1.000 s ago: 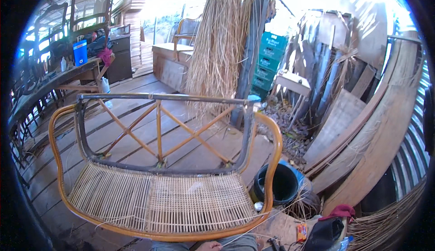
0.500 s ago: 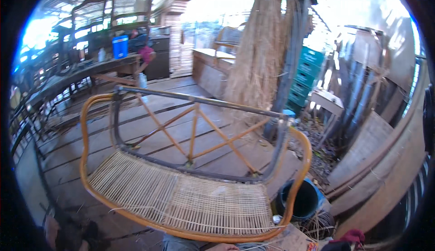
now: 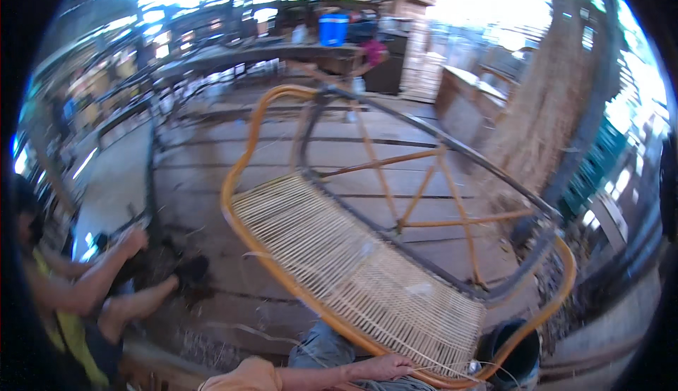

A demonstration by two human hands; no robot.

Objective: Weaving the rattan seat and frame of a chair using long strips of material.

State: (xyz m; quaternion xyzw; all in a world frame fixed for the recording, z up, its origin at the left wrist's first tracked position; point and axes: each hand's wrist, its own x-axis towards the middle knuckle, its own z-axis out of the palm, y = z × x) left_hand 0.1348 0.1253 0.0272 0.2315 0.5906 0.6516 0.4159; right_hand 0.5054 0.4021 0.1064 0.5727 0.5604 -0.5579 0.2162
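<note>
A rattan bench frame with rounded orange-brown rails stands tilted in front of me. Its woven cane seat faces up, and a dark back frame with crossed rattan braces rises behind it. My left hand lies against the near rail of the seat, at the end of a forearm from the lower left. Its fingers look closed; what they hold, if anything, is too small to make out. A thin pale strand runs near the hand along the seat edge. My right hand is out of view.
A person sits at the left, hands near a dark object beside a long pale panel. A dark bucket stands by the bench's right end. Behind are a blue cooler on a workbench, hanging fibre and green crates.
My view has swung left, so the bench appears farther right and more slanted. My left forearm has come into view, and the seated person shows more fully.
</note>
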